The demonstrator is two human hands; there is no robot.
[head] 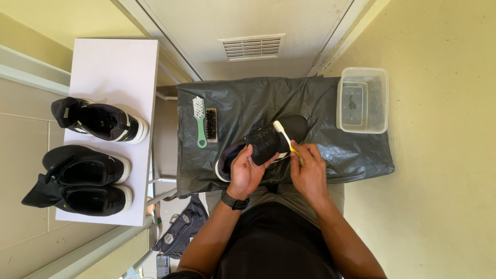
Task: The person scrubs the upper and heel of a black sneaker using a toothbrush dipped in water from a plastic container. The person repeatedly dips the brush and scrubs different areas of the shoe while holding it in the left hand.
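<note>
A clear rectangular plastic tub [362, 99] stands at the far right corner of the crumpled black plastic sheet [248, 103]; it seems to hold water with something dark lying in it, too blurred to tell. The black knit sneaker with a white sole [264, 142] sits over the middle of the sheet, its long axis slanting from the heel near the person's left up to the toe at the far right. The left hand [245, 170] is wrapped around its heel end and holds it firmly. The right hand [308, 168] pinches a white-headed toothbrush with a yellow handle [283, 135], its bristle head resting on the sneaker's upper. A green-handled brush [199, 122] and a dark-bristled wooden brush [211, 124] lie side by side on the sheet's left. Three black shoes [85, 155] rest on a pale board [116, 67] further left.
</note>
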